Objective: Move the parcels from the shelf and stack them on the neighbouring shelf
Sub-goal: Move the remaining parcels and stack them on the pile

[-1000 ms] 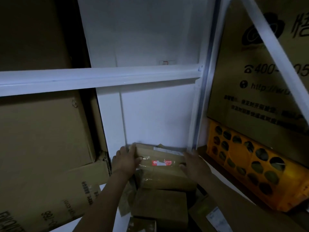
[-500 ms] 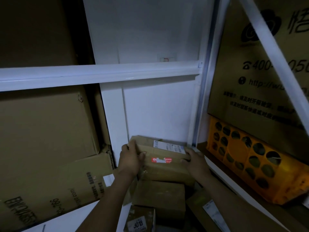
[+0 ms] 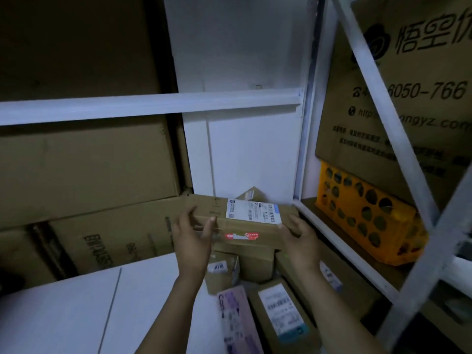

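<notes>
Head view puts me early in the job: one brown parcel point(image 3: 245, 228) is up in both hands, just above the remaining parcels point(image 3: 255, 261) at the right end of the shelf point(image 3: 76, 310). The left hand point(image 3: 194, 233) grips its left end, fingers curled over the top edge and thumb on the near face. The right hand point(image 3: 298, 238) clasps the right end, fingers wrapped round the corner. I see nothing stacked on a neighbouring shelf yet; the rack to the right shows only a yellow crate point(image 3: 367, 213). Several are left below, among them a labelled parcel point(image 3: 283, 310) and a purple packet point(image 3: 233, 320), so I judge the carrying and placing lie ahead. Against half a second ago, the held parcel has risen and its white label shows more fully, and more of the pile shows beneath
</notes>
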